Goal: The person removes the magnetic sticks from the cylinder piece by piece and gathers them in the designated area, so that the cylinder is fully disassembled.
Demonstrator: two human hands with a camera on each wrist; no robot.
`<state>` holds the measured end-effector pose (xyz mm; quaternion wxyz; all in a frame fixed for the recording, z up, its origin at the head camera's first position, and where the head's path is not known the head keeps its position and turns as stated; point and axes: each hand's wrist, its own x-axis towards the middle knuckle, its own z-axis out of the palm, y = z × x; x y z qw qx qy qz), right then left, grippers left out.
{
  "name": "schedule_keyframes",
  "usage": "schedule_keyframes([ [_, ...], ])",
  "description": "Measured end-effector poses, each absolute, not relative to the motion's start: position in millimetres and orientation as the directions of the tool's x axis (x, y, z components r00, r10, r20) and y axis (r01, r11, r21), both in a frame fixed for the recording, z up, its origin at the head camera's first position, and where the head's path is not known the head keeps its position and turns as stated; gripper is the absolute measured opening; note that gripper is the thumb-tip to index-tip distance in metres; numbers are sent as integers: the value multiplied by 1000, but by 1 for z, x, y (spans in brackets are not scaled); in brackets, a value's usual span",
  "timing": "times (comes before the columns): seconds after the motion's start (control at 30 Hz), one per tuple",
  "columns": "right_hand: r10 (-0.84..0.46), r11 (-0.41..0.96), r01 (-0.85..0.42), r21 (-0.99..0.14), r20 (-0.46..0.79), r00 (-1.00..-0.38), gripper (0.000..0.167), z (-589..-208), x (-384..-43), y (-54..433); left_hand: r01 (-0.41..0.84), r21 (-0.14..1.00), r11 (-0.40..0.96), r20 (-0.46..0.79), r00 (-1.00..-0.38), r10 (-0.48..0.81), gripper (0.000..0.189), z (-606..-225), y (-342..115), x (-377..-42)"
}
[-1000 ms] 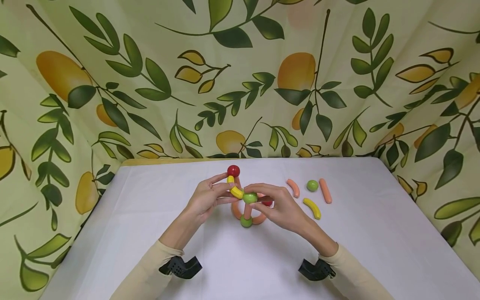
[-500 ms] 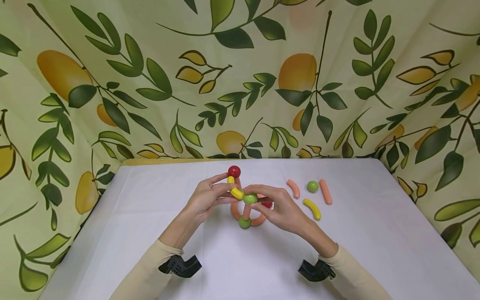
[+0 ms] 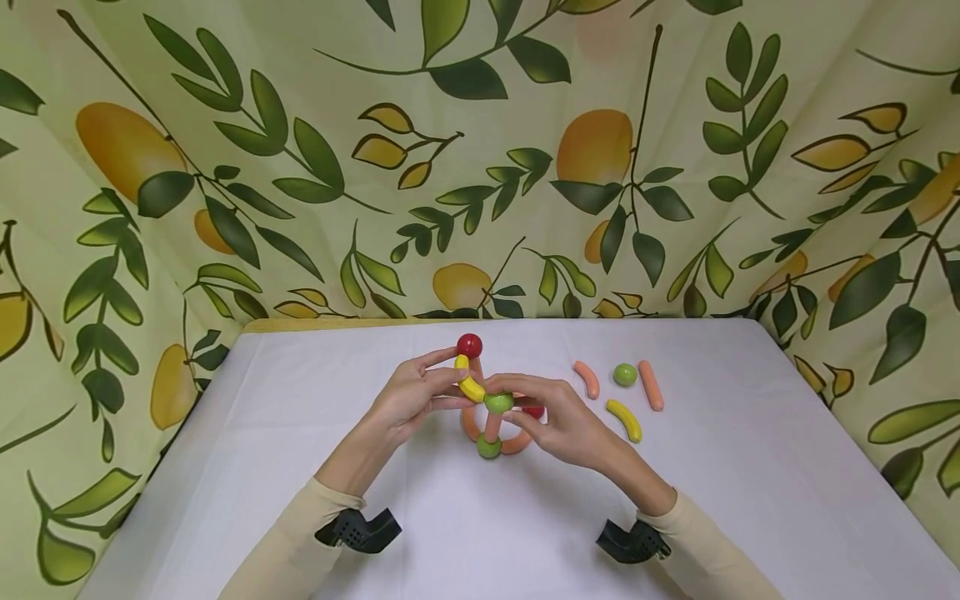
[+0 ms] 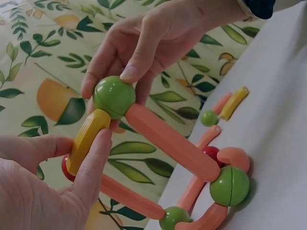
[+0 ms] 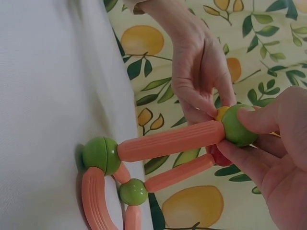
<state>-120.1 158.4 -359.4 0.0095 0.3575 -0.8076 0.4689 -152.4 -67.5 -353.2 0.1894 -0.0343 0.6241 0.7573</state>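
My left hand [image 3: 408,392] pinches a short curved yellow rod [image 4: 88,141] between thumb and fingers. One end of the rod meets a glossy green ball [image 4: 114,97], the other a red ball [image 3: 469,346]. Around that green ball are the fingertips and thumb of my right hand [image 3: 562,417]. Below it, a straight salmon rod [image 5: 170,142] runs down to a lower green ball [image 5: 101,156] on the table. A second salmon rod [image 5: 180,171] links the red ball to another green ball [image 5: 133,191]. Curved salmon rods [image 3: 517,442] form a ring at the base.
Loose pieces lie right of the build: a short curved salmon rod [image 3: 587,379], a green ball [image 3: 625,374], a straight salmon rod [image 3: 651,386] and a curved yellow rod [image 3: 624,420]. A patterned curtain [image 3: 480,167] hangs behind the white-covered table [image 3: 300,400].
Both hands keep their grips. The held green ball and the build's lower green ball have shifted very slightly toward the near edge; the loose pieces stay where they were.
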Motion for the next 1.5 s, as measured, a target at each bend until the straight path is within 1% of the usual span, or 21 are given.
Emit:
schedule_keyframes([
  [0.33, -594, 299, -573, -763, 321, -738, 42, -358, -119, 161, -330, 933, -140, -285, -920, 268, 57, -351, -68, -154],
  [0.67, -587, 297, -596, -746, 350, -730, 43, -360, -122, 164, -304, 948, -91, -275, -932, 238, 54, -353, -71, -155],
  [0.77, -591, 289, -593, -751, 347, -728, 42, -359, -122, 163, -277, 958, -72, -252, -937, 244, 56, -352, -71, -155],
  [0.97, -592, 290, -590, -754, 343, -729, 42, -360, -123, 163, -265, 963, -58, -245, -941, 235, 61, -352, -70, -155],
  [1.1, -594, 289, -591, -753, 343, -727, 41, -360, -123, 163, -242, 970, -14, -234, -950, 209, 60, -354, -68, -155],
  [1.27, -597, 291, -586, -756, 336, -729, 41, -360, -122, 163, -198, 977, 73, -207, -966, 153, 61, -356, -65, -157],
  [1.5, -590, 290, -609, -739, 363, -722, 45, -360, -122, 162, -70, 970, 232, -96, -990, 103, 65, -359, -61, -156],
])
